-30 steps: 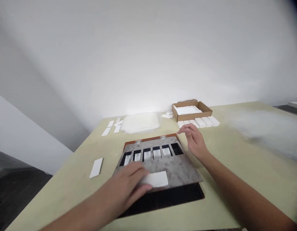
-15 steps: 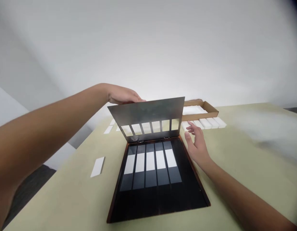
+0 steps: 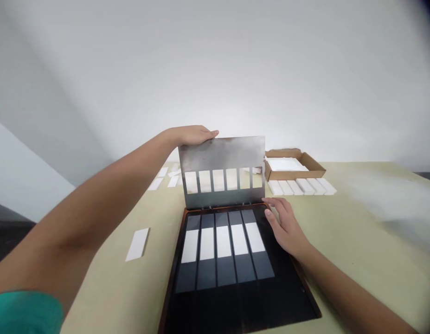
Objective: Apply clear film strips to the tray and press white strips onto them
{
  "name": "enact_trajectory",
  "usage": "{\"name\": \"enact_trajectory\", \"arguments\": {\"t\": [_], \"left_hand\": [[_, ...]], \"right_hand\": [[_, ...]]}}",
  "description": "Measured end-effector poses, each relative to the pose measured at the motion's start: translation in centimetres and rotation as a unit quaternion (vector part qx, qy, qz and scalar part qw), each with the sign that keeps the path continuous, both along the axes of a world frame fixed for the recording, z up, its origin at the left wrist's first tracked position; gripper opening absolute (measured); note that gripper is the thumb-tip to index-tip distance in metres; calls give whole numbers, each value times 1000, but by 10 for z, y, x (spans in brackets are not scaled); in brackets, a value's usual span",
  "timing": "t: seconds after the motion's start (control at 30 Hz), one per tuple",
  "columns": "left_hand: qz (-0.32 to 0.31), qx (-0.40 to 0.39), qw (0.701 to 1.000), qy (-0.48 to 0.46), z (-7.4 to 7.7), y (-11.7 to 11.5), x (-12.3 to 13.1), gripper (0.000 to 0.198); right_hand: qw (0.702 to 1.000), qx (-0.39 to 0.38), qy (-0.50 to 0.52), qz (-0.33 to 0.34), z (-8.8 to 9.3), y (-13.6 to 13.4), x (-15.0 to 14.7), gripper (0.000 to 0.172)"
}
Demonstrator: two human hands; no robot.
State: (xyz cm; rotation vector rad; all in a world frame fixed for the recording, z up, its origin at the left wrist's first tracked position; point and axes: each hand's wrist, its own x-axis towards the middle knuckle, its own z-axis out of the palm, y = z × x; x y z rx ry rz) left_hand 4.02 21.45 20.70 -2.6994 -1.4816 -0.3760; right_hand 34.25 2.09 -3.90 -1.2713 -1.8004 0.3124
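Observation:
My left hand [image 3: 197,134] grips the top edge of a thin metal plate [image 3: 221,154] with a row of rectangular cutouts. The plate stands nearly upright on hinges at the back of a flat black base [image 3: 215,308] with a reddish-brown rim. White rectangular pieces [image 3: 224,241] lie side by side in darker strips on the base; whether they are separate solid blocks I cannot tell. My right hand [image 3: 284,225] rests at the base's back right corner, fingers apart, fingertips near the plate's lower corner. It holds nothing.
Left of the base lies a single white block [image 3: 137,245]. Behind right stands a brown cardboard box [image 3: 296,175] holding white pieces, with a row of white blocks [image 3: 305,186] before it. More white pieces [image 3: 155,184] lie at the back left of the pale green table [image 3: 361,241].
The metal plate has swung back from leaning toward me to nearly upright, with my left hand on its top edge. My right hand has come down onto the base's corner.

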Motion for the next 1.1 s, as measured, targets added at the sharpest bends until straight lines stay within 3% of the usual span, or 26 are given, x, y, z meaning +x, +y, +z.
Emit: {"name": "enact_trajectory", "arguments": {"t": [0.1, 0.17, 0.23, 0.3, 0.33, 0.4, 0.5, 0.57, 0.67, 0.77, 0.83, 0.97, 1.03, 1.1], "left_hand": [[-13, 33, 999, -38, -9, -25, -18, 56], [-15, 92, 993, -74, -26, -58, -40, 52], [-42, 169, 977, -125, -59, -102, -66, 41], [-150, 196, 963, -111, -101, -147, -92, 24], [-201, 189, 956, -101, -123, -168, -102, 20], [-233, 138, 959, -81, -163, -199, -117, 19], [-260, 103, 955, -94, -200, -223, -123, 25], [-263, 85, 955, -108, -209, -227, -121, 30], [-254, 64, 957, -122, -211, -229, -118, 37], [-247, 61, 958, -128, -210, -232, -117, 38], [-242, 53, 960, -131, -211, -233, -117, 35], [-238, 32, 962, -129, -212, -233, -114, 27], [-239, 37, 960, -142, -210, -233, -111, 25], [-241, 44, 959, -144, -207, -235, -109, 24]], "right_hand": [[1000, -10, -16, 11, -4, 0, 0, 36], [1000, -16, -21, 16, -6, -1, 1, 35], [999, -23, -22, 16, -8, -2, 2, 34], [999, -34, -21, 12, -10, -2, 4, 34], [999, -37, -24, 10, -10, -2, 6, 34], [999, -30, -36, 4, -9, -2, 8, 32], [997, 16, -72, -22, 1, 0, 11, 29], [992, 61, -98, -49, 17, -3, 10, 26], [984, 102, -137, -48, 54, -15, -4, 19], [981, 61, -182, 37, 89, -33, -36, 20], [967, 19, -228, 109, 101, -42, -66, 29], [938, -16, -291, 189, 94, -47, -125, 42], [932, -28, -300, 202, 84, -46, -144, 46], [925, -54, -299, 229, 75, -47, -154, 60]]}}
